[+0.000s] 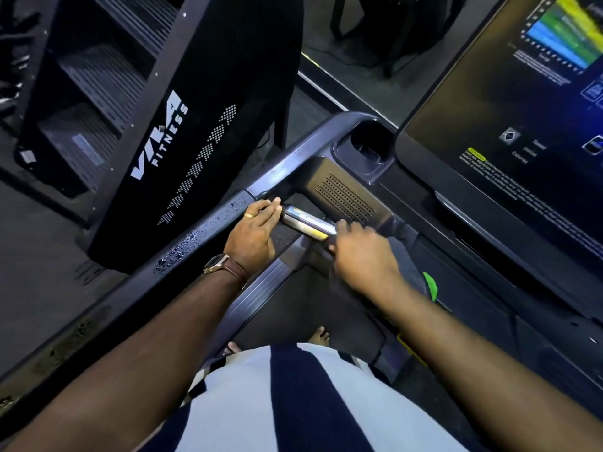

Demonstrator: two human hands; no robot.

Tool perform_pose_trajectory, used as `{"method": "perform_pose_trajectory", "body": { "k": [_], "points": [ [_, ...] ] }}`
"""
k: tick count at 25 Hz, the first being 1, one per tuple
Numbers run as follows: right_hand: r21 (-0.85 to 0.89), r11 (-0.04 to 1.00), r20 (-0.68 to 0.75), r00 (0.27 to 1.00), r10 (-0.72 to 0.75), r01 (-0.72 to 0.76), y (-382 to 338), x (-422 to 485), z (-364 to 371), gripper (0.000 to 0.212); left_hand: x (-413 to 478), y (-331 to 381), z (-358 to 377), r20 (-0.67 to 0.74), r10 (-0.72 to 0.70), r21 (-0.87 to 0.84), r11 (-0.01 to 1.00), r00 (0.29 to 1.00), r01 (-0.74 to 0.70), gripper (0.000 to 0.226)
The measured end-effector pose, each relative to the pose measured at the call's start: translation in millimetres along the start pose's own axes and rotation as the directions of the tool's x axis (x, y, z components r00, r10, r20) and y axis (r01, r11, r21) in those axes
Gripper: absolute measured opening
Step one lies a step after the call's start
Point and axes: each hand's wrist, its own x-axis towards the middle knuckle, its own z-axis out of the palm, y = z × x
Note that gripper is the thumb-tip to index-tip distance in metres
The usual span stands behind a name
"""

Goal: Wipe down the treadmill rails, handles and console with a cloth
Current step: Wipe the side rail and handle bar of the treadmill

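I stand on a treadmill. Its dark left rail (pixel 208 223) runs diagonally and carries wet droplets (pixel 182 249). A short silver handle (pixel 305 221) with a yellow edge sticks out below the speaker grille. My left hand (pixel 256 233), with a ring and a wristwatch, lies with straight fingers on the rail, fingertips at the handle's left end. My right hand (pixel 362 252) curls its fingers round the handle's right end. A bright green thing (pixel 430 283) peeks out under my right wrist; I cannot tell whether it is a cloth. The console screen (pixel 505 109) glows at upper right.
A cup holder (pixel 368 145) sits left of the console. A black stair machine (pixel 156 141) marked FITNESS stands close along the left rail. My bare feet (pixel 319 336) are on the treadmill deck (pixel 313 308) below.
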Motion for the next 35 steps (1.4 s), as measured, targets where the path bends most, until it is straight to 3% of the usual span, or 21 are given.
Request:
{"method": "perform_pose_trajectory", "body": {
  "k": [3, 5, 6, 8, 11, 14, 18, 21, 23, 29, 35],
  "points": [
    [0.360, 0.925, 0.246, 0.969, 0.032, -0.122, 14, 53, -28, 0.042, 0, -1, -2, -0.002, -0.004, 0.030, 1.000, 1.000, 0.004, 0.064],
    [0.465, 0.871, 0.292, 0.956, 0.018, -0.158, 18, 61, -35, 0.042, 0, -1, -3, -0.007, 0.002, 0.025, 1.000, 1.000, -0.002, 0.062],
    [0.429, 0.895, 0.271, 0.963, 0.003, -0.124, 19, 57, -30, 0.041, -1, 0, -3, -0.005, 0.007, 0.021, 1.000, 1.000, -0.007, 0.062],
    [0.183, 0.983, 0.104, 0.995, -0.002, -0.017, 14, 26, -5, 0.036, 0, 1, -3, -0.007, 0.009, -0.011, 1.000, 1.000, -0.009, 0.062],
    [-0.077, 0.997, -0.024, 0.999, 0.029, -0.031, -11, -18, 22, 0.039, -1, 1, -4, -0.009, -0.013, -0.077, 0.997, 1.000, 0.012, 0.063],
    [-0.070, 0.997, -0.172, 0.985, -0.023, 0.011, -45, 14, 28, 0.041, -1, 3, -5, 0.020, -0.012, -0.077, 0.997, 1.000, 0.014, 0.062],
    [-0.080, 0.993, -0.089, 0.992, -0.094, 0.087, -88, 52, 24, 0.052, -2, -2, -8, 0.071, 0.045, -0.044, 0.998, 0.996, -0.042, 0.058],
    [-0.217, 0.938, -0.265, 0.908, -0.325, 0.272, -62, 35, 50, 0.049, -4, -1, -13, 0.103, 0.033, -0.014, 0.999, 0.994, -0.032, 0.061],
    [-0.294, 0.882, -0.238, 0.866, -0.440, 0.367, -42, 20, 64, 0.046, -6, 1, -14, 0.111, 0.027, 0.019, 0.999, 0.993, -0.029, 0.060],
    [-0.308, 0.880, -0.251, 0.861, -0.442, 0.362, -81, 50, 51, 0.046, -4, 5, -21, 0.069, 0.018, 0.070, 0.997, 0.997, -0.023, 0.059],
    [-0.352, 0.857, -0.303, 0.821, -0.484, 0.376, -41, 31, 58, 0.050, -19, 5, -15, 0.076, -0.078, 0.078, 0.994, 0.994, 0.072, 0.055]
  ]
}}
